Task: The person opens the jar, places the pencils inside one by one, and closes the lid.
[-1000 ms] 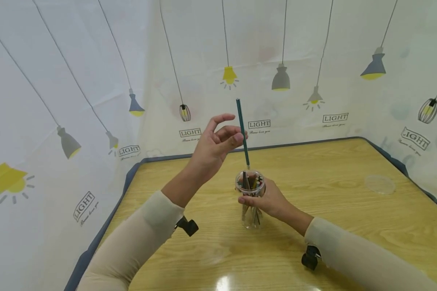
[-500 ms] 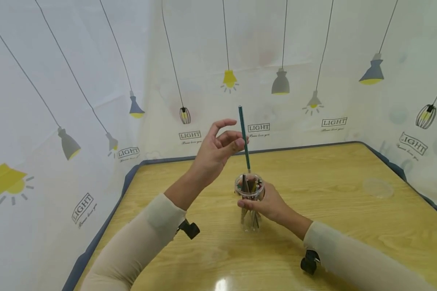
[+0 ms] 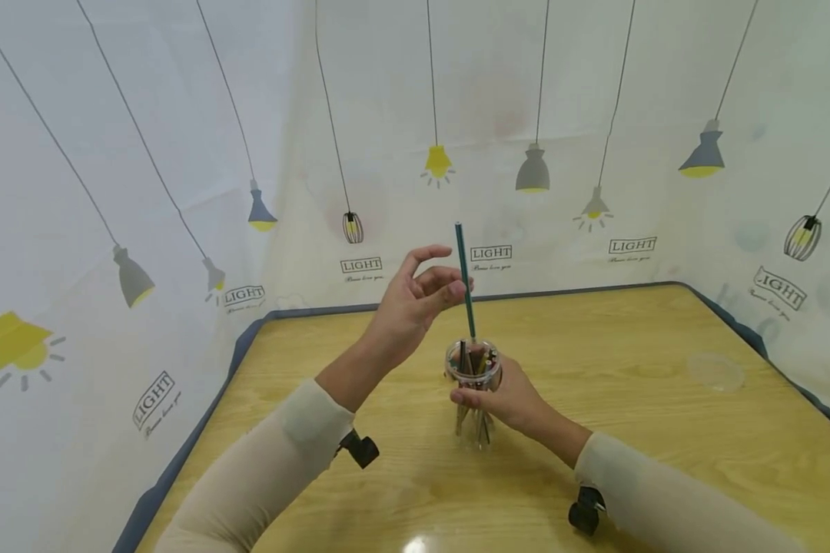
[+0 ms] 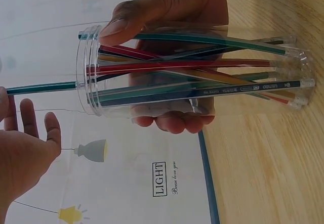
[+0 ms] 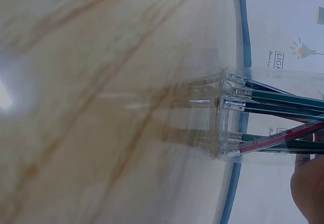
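My left hand (image 3: 415, 296) pinches a teal pencil (image 3: 463, 261) between thumb and fingers, its index finger raised and bent. The pencil stands nearly upright, its lower end at the mouth of a clear plastic jar (image 3: 472, 378). Around the jar's upper part curls my right hand (image 3: 519, 390), steadying it upright on the table. Through the wall in the left wrist view show several pencils, among them a red pencil (image 4: 202, 64) and a dark pencil (image 4: 202, 92). Their silver ends rest near the jar's base (image 5: 221, 118).
A round clear lid (image 3: 715, 372) lies on the wooden table (image 3: 629, 330), to the right. Behind and beside the table hangs a white cloth (image 3: 387, 92) printed with lamps. A black camera (image 3: 361, 449) sits under the left wrist, another under the right.
My left hand has lowered the teal pencil slightly toward the jar's mouth. The right hand keeps its hold on the jar. The whole head view has shifted downward.
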A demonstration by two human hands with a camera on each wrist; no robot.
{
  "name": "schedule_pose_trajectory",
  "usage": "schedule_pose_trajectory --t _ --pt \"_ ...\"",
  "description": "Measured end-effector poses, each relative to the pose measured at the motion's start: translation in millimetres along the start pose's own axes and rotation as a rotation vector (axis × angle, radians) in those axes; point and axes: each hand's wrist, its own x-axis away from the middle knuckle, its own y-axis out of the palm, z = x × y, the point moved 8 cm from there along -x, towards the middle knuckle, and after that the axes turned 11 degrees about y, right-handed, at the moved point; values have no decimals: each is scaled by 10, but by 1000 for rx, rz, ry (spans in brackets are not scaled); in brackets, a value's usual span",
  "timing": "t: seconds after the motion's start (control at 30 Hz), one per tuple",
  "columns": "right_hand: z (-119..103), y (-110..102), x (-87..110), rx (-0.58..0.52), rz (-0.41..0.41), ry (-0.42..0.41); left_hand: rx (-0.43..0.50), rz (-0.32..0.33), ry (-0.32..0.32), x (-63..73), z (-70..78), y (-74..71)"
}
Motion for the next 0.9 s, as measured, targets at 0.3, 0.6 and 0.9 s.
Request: schedule_pose_trajectory --t 0.3,0.6,0.9 --pt "-24 3 -40 36 12 -5 19 -7 109 -80 213 -61" --pt "-38 -38 -48 44 23 0 62 -6 165 -101 362 -77" --pt "41 -15 -28 50 19 16 76 -9 154 -51 322 -95"
